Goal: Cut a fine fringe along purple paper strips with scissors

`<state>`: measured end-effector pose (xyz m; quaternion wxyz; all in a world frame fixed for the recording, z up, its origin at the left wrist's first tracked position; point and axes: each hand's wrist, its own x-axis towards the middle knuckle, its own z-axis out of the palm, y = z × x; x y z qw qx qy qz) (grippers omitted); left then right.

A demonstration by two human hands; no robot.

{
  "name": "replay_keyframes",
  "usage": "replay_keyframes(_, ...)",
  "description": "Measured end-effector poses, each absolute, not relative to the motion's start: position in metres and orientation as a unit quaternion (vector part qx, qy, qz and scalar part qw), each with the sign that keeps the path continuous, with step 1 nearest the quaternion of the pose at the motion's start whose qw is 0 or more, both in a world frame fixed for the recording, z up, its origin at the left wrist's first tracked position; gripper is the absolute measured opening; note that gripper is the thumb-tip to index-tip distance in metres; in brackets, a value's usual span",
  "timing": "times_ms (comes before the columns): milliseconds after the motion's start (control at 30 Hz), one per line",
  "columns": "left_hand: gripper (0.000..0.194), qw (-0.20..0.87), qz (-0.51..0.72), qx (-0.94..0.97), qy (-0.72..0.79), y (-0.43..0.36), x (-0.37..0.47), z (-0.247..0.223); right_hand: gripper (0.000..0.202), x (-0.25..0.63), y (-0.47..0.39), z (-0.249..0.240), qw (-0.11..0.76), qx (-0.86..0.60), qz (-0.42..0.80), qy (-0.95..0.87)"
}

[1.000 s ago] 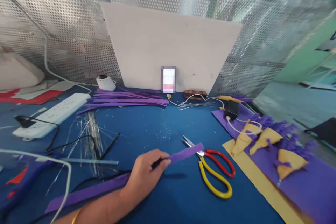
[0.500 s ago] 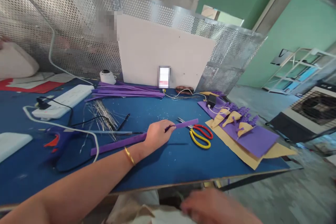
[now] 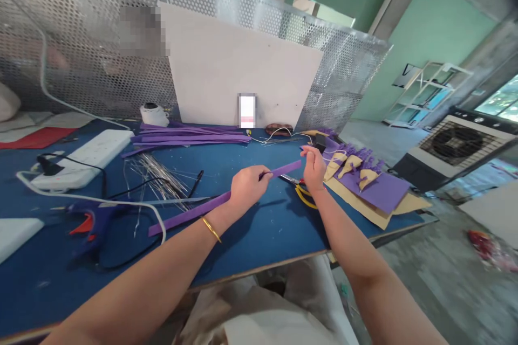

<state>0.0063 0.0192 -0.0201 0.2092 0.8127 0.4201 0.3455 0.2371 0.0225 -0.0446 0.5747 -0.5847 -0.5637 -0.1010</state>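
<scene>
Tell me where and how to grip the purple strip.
Likely best: pinch the purple strip at its right end, coming from the right with the right hand; it is narrow and flat, and that end juts past the left hand. Whether the right hand touches it is unclear.

Purple strip (image 3: 212, 204): single, long, narrow, plain matte purple, paper-like; exact material cannot be told. Held part-way along in the left hand (image 3: 247, 188), pinched at thumb and fingers; middle section hidden by that hand. Pose: slanting over the blue tabletop (image 3: 259, 248), low at left, higher at right. Left section the longer of the two in view, fairly straight; end looks cut square. Right section short, straight, raised off the surface. Its tip reaches the fingertips of the right hand (image 3: 312, 168); contact there unclear.
</scene>
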Motion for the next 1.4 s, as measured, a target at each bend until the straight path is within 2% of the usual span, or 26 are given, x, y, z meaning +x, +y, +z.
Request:
replay_keyframes(367,0.022,0.235,0.343,0.79,0.451,0.026,0.001,-0.012,0.026,0.224,0.026,-0.044,0.509,-0.601,0.064,-0.613)
replay_keyframes(767,0.024,0.262,0.278,0.817,0.433,0.03,-0.025,0.01,0.022,0.199,-0.002,-0.024,0.416,-0.534,0.244,-0.695)
replay_keyframes(900,0.029,0.285,0.258,0.817,0.43,0.03,-0.025,0.015,0.026,0.207,0.001,-0.018,0.431,-0.518,0.284,-0.682)
replay_keyframes(1067,0.031,0.297,0.25,0.801,0.455,0.029,-0.023,0.014,0.02,0.203,0.002,-0.021,0.468,-0.503,0.316,-0.654)
replay_keyframes(1233,0.026,0.336,0.224,0.803,0.438,0.024,-0.016,0.005,0.014,0.198,-0.013,-0.026,0.476,-0.494,0.33,-0.648)
replay_keyframes(1400,0.029,0.365,0.257,0.773,0.451,0.022,-0.015,0.002,0.035,0.213,-0.014,-0.024,0.546,-0.499,0.334,-0.584)
